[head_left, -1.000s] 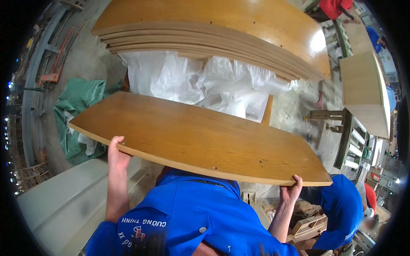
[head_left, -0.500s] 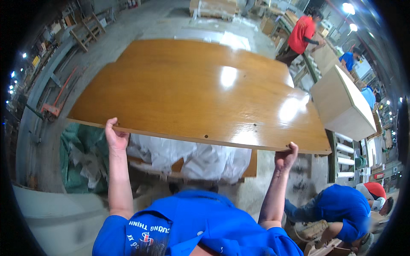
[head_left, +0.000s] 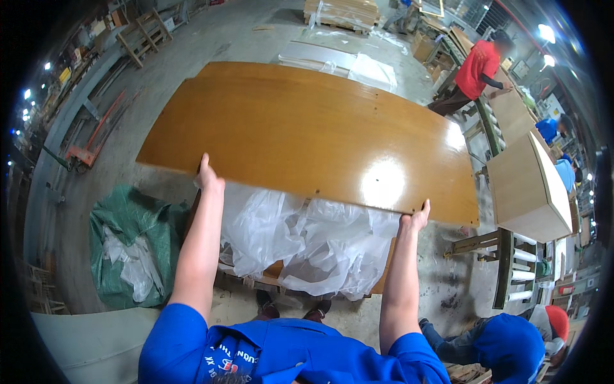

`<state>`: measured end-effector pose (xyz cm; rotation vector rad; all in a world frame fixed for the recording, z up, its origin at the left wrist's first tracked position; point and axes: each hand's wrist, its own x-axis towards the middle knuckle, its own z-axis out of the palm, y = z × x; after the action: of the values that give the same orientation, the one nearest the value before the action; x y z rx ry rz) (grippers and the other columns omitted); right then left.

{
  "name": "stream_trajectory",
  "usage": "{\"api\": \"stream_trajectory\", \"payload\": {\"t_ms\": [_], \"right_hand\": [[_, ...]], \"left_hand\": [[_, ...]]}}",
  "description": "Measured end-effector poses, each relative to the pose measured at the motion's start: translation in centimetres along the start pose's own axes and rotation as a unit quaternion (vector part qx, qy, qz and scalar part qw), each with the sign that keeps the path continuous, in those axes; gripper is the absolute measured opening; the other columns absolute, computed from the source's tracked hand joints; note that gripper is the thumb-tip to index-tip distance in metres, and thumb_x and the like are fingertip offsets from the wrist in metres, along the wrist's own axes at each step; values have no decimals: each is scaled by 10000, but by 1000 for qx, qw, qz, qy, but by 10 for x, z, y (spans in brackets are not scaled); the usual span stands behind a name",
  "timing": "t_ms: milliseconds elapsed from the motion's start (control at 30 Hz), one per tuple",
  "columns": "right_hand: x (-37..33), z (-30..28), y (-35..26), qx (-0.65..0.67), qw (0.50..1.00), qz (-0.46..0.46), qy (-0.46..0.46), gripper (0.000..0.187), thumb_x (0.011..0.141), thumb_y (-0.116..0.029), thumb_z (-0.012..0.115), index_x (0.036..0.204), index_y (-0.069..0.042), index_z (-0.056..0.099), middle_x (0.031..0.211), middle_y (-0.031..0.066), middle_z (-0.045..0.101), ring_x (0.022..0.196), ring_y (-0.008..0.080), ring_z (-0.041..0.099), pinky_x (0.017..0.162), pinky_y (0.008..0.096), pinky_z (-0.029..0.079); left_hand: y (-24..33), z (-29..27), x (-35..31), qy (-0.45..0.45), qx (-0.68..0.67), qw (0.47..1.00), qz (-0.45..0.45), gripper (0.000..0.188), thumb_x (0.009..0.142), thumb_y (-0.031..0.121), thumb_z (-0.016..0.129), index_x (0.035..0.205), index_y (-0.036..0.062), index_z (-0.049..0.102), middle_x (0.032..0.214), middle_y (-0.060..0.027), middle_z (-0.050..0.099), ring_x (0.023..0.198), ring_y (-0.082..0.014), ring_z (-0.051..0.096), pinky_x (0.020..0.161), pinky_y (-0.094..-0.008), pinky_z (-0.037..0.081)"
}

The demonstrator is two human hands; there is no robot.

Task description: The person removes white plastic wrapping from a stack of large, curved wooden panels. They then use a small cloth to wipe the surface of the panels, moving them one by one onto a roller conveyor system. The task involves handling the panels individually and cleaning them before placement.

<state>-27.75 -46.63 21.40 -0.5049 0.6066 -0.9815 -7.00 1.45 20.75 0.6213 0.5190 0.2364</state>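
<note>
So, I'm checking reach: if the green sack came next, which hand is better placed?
Probably the left hand: it holds the panel toward the end nearer the green sack; the right hand grips farther right. Both are occupied, though.

I can see a bright blue, short-sleeved collared shirt (head_left: 332, 349) from where I stand, with white lettering (head_left: 240, 354) and a small red-and-white emblem (head_left: 228, 367) on its left chest, plus dark shoes (head_left: 265, 298).

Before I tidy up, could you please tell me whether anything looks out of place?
The white plastic sheeting near the brown panel looks untidy, bunched up rather than flat; dark smudges also stand out against the pale floor to the right.
</note>
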Motion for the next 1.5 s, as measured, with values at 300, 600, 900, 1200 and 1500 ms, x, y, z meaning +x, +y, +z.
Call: {"api": "stream_trajectory", "payload": {"t_ms": [300, 600, 900, 1200, 1500], "right_hand": [[66, 79, 51, -282, 953, 36, 106, 605, 742, -431, 658, 1154, -26, 480, 1167, 124, 505, 1024, 327, 507, 763, 536, 446], [16, 3, 76, -343, 930, 106, -78, 613, 844, -509, 490, 1297, -117, 361, 1311, 38, 368, 1188, 233, 346, 909, 434, 363], [-187, -376, 61, -735, 414, 487, -227, 435, 821, -384, 542, 1123, -72, 541, 1032, 88, 582, 859, 236, 574, 718, 339, 465], [-285, -444, 81, -758, 214, 313, -531, 526, 804, -280, 573, 1254, -53, 424, 1280, 189, 407, 1169, 371, 375, 997, 439, 287], [-325, -488, 97, -808, 219, 299, -458, 489, 770, -215, 588, 1215, -64, 454, 1256, 136, 440, 1177, 336, 373, 982, 436, 306]], "left_hand": [[-1, 68, 85, -48, 179, 980, 68, 586, 773, 386, 631, 1220, 53, 448, 1253, -84, 463, 1119, -223, 459, 902, -439, 398], [21, -51, 95, -184, 272, 944, -40, 928, 747, 640, 509, 1404, 143, 82, 1445, -149, 136, 1279, -355, 246, 967, -598, 249], [-101, -485, -198, 241, 493, 734, -400, 208, 811, 267, 523, 991, 162, 536, 864, 6, 568, 694, -131, 526, 581, -308, 446], [-180, -577, -119, 179, 585, 753, -243, 182, 826, 190, 548, 935, 50, 589, 759, -46, 619, 572, -120, 583, 477, -235, 453], [-299, -689, 51, 104, 829, 544, -77, 419, 813, 403, 497, 1114, 114, 533, 1065, -155, 572, 979, -329, 547, 824, -420, 445]]}}
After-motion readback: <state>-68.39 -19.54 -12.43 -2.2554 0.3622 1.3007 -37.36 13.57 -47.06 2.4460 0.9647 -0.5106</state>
